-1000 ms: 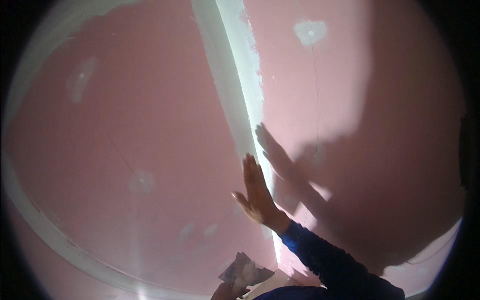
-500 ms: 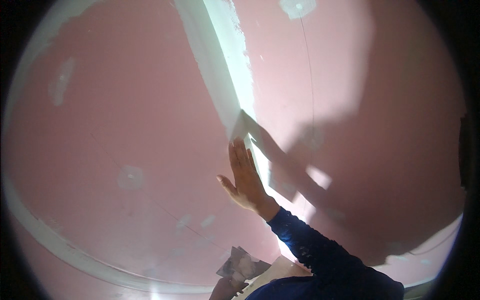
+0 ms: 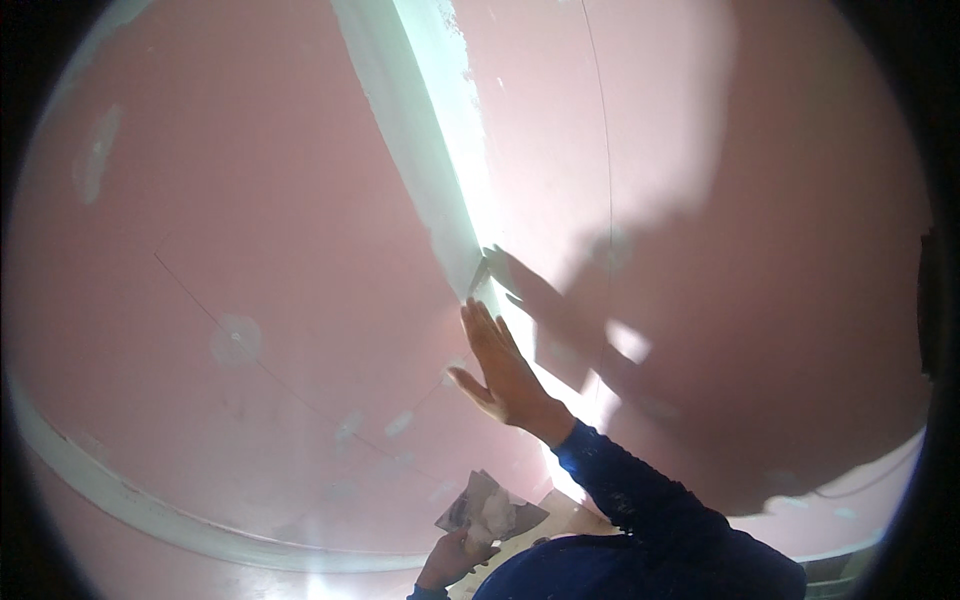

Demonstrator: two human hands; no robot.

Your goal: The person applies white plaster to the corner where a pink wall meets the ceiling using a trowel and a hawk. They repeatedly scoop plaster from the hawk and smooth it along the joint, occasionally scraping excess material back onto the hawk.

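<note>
My right hand is raised to the inside corner between two pink boards, fingers stretched along it and thumb apart. A small wedge-shaped smoothing blade shows just past the fingertips, against the corner, and moves with the hand; its handle is hidden. Beyond the blade runs a pale strip of joint compound on both sides of the corner. Low in the view, near my body, my left hand is closed round a square metal plate with a whitish lump of joint compound on it.
Pink boards fill both sides, with thin seam lines and pale filler patches. A pale curved band crosses the lower left. Shadows of my arm and body cover much of the right board. A dark object stands at the right rim.
My right hand and the blade have moved down along the corner, toward my body. The plate in my left hand shows more fully, and the view has shifted slightly.
</note>
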